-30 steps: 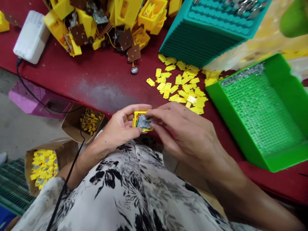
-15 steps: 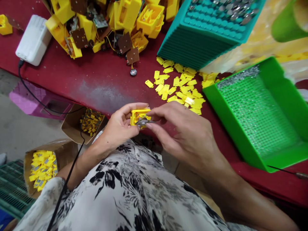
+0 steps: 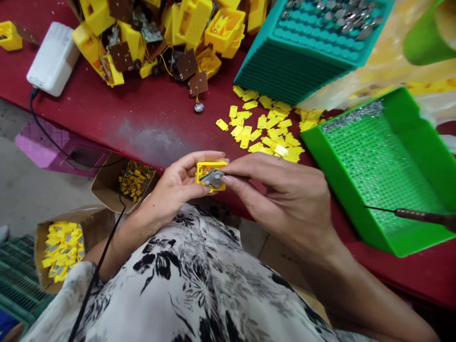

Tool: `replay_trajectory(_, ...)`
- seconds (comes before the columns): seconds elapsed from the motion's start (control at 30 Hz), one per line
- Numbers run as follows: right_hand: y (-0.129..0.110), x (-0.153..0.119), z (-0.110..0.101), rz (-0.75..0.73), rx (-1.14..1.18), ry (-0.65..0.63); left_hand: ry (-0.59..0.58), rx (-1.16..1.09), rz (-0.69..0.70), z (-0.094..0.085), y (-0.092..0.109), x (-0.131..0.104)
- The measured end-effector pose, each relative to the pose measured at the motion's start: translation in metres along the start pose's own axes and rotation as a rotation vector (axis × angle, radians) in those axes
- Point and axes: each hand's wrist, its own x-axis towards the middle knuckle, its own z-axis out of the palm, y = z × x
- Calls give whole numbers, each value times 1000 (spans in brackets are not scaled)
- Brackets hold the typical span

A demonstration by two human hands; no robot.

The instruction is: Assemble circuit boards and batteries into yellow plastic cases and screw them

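Observation:
My left hand (image 3: 181,180) is closed round a small yellow plastic housing (image 3: 200,167), its open side facing up. Between thumb and forefinger, my right hand (image 3: 281,194) pinches a small circuit board (image 3: 213,177) with pale round spots. The board lies tilted over the housing's opening and covers part of the inside. Several small flat yellow pieces (image 3: 245,135) lie scattered on the table beyond my right hand.
Yellow housings with brown boards (image 3: 192,28) are heaped on the red table (image 3: 149,109) at the back. A teal container (image 3: 270,66) with metal discs, a green basket (image 3: 384,185), a screwdriver (image 3: 420,216) and a white power bank (image 3: 53,59) are around. Cardboard boxes (image 3: 96,225) stand below, left.
The circuit board has turned so its flat face shows more over the housing. The screwdriver at the right now reaches further in over the green basket.

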Motion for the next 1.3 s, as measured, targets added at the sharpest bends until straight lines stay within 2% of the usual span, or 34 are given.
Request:
replay_trajectory(0.23, 1, 0, -3, 3, -41, -30, 18, -16, -8, 2, 0, -1)
replay_trajectory(0.47, 2, -3, 4, 67, -40, 64, 14, 102, 42, 3, -1, -1)
replay_trajectory(0.8, 2, -2, 1, 88, -39, 65, 16, 128, 18, 6, 2, -1)
replay_trajectory(0.97, 2, 0, -4, 79, -54, 14, 13, 123, 10, 7, 3, 0)
replay_trajectory(1.3, 4, 3, -8, -80, -159, -118, -14, 160, 55, 4, 3, 1)
